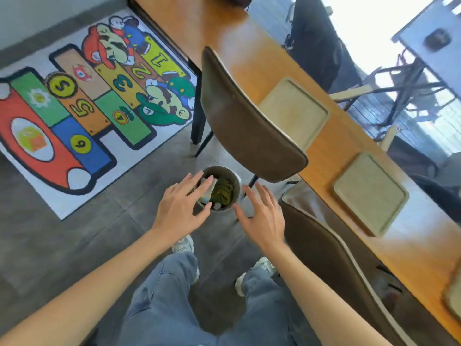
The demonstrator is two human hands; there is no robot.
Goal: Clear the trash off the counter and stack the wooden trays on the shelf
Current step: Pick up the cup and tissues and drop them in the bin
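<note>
**A:** Starting on the left, what are the hands doing?

**B:** The left hand (180, 207) hovers over the near left rim of a small metal bin (238, 182) on the floor, fingers spread and nearly straight, palm down, holding nothing. The bin sits just beyond both hands, between them, with crumpled pale paper (208, 188) and green scraps inside.

**A:** And the right hand?

**B:** The right hand (263, 218) is just beside the bin's right edge, fingers also fanned wide and relaxed, palm down and empty. Both forearms reach forward from the bottom of the view, over the person's jeans.

**A:** Where are the trays?

**B:** To the right of the hands and beyond, on the long wooden desk (274, 56), behind two brown chair backs. The far tray (295, 109) lies well beyond the right hand; the near tray (371, 193) lies to its right. Both sit flat and apart from each other. A third pale edge at the far right may be another tray; I cannot tell.

**A:** How would they handle?

**B:** Probably stiff and fairly light, with raised rims and rounded corners. I would take each by two opposite rims, thumbs on top, keeping it level. Smooth wood may slide when stacked.
</note>
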